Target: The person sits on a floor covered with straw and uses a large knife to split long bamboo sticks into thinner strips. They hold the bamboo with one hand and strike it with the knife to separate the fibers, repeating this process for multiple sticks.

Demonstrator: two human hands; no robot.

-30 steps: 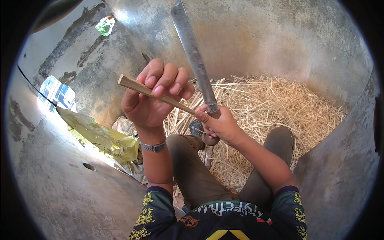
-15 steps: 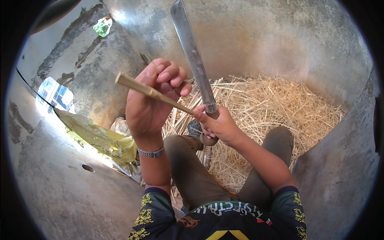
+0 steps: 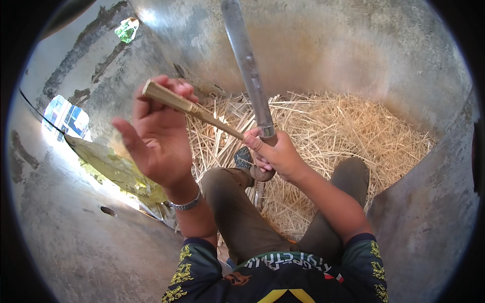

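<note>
On the left, a bright gap [image 3: 65,120] breaks the grey wall [image 3: 65,212], and a yellowish sheet [image 3: 110,164] slants down beneath it. Just right of the sheet the left hand [image 3: 164,136] is raised, palm showing, a metal-banded watch [image 3: 186,204] on its wrist. Its grip is slack: thumb spread well out, fingers loosely bent, closed on nothing that I can see. A pale, tapering stick [image 3: 189,107] crosses in front of those fingers, thick end up to the left; I can't tell from here whether they touch it. Its thin end sits pinched under the thumb of the right hand [image 3: 280,157], whose grip also wraps round the handle of a long knife [image 3: 246,63], the blade pointing up and leaning left. Beyond that hand and to the right, loose straw [image 3: 348,126] lies heaped against the far wall.
</note>
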